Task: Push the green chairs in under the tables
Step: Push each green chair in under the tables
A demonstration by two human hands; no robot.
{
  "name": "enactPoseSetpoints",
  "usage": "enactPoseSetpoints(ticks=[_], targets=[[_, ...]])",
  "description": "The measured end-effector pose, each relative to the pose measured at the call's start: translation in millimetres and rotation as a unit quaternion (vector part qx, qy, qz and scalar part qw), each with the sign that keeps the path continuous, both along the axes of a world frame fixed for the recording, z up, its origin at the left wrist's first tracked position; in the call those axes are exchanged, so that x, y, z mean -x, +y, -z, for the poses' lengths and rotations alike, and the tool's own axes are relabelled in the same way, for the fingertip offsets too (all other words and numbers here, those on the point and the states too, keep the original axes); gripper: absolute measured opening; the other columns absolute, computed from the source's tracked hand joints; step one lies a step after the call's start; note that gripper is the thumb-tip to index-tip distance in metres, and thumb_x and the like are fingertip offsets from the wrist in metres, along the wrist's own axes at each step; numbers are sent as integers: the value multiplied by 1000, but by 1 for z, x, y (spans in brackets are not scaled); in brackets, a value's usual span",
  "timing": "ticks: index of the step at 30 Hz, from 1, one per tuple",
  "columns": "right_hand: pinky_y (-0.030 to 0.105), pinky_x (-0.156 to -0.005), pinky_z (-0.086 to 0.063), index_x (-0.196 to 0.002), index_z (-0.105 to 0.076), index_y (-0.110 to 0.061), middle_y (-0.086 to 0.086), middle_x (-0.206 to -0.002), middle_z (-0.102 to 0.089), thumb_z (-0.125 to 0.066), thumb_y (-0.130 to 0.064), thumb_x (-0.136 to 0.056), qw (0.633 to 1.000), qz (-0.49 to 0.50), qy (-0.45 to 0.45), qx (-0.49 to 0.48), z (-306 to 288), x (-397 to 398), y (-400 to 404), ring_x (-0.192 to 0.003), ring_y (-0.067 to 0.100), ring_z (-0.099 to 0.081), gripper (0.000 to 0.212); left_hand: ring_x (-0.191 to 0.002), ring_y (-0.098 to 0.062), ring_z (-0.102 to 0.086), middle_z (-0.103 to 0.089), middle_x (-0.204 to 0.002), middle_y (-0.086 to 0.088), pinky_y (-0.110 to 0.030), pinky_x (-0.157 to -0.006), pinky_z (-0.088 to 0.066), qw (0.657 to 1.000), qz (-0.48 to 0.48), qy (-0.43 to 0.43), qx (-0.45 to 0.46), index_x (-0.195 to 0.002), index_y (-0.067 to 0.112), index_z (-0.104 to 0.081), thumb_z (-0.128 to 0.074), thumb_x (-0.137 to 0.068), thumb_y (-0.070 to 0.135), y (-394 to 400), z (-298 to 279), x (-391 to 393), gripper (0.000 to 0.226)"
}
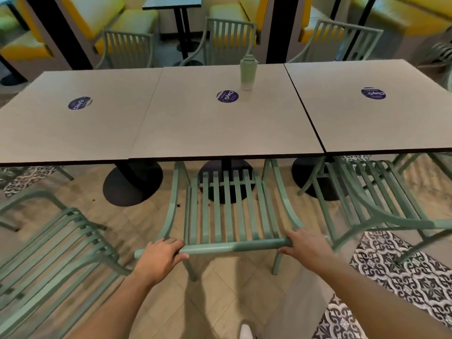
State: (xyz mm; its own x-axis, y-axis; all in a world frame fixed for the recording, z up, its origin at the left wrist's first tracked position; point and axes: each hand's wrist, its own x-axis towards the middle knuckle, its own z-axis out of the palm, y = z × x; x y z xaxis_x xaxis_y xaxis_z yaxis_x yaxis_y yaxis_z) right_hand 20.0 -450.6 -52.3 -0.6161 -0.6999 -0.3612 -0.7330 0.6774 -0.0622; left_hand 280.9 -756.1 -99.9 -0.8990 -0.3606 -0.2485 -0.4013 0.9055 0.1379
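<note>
A green slatted chair [227, 216] stands in front of me, its seat front just under the edge of the middle table [220, 133]. My left hand [160, 256] grips the left end of the chair's top rail [234, 247]. My right hand [305, 245] grips the right end of the same rail. A second green chair [56, 253] stands to the left, pulled out from the left table [61, 133]. A third green chair [371, 204] at the right sits angled, partly under the right table [379, 118].
A pale green bottle [247, 73] stands on the middle table. Round black table bases [132, 184] sit under the tables. More green chairs [127, 47] line the far side, with yellow booth seats [117, 18] behind. Patterned floor tiles [403, 277] lie to the right.
</note>
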Motion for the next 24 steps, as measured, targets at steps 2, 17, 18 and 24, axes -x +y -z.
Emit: enactPoseSetpoints(ticks=[2,17,18,24], targets=[[29,-65,-40,-95,-48,-32,-10,-84,-51,-51,-66,-84,1000,7,3,0,1,4,-7,-79,12,-46,36,-96,-12,-56,-58,-102,16,-35,-81,-46,1000,-4,0,-5,-106,36,-56,-17,-82,75,-8,0,5,60],[59,-105,-32,-96,-53,-36,-14,-86,-56,-53,-65,-82,996,93,-4,3,9,11,-50,-89,9,-53,33,-99,-13,-54,-58,-104,17,-34,-80,-42,1000,15,-17,-16,-110,37,-54,-35,-92,64,-54,-9,28,38],[60,-105,-31,-97,-54,-36,-14,-87,-56,-53,-65,-82,996,94,-7,5,10,11,-51,-91,10,-54,33,-99,-13,-53,-58,-103,16,-34,-80,-41,1000,13,-19,-16,-110,36,-54,-37,-93,62,-54,-11,30,35],[59,-103,-33,-102,-52,-36,-16,-91,-55,-48,-65,-85,997,79,4,-7,11,16,-52,-97,11,-53,34,-94,-13,-53,-58,-99,15,-36,-82,-45,999,11,-19,-30,-106,36,-55,-39,-93,60,-58,-12,38,32]])
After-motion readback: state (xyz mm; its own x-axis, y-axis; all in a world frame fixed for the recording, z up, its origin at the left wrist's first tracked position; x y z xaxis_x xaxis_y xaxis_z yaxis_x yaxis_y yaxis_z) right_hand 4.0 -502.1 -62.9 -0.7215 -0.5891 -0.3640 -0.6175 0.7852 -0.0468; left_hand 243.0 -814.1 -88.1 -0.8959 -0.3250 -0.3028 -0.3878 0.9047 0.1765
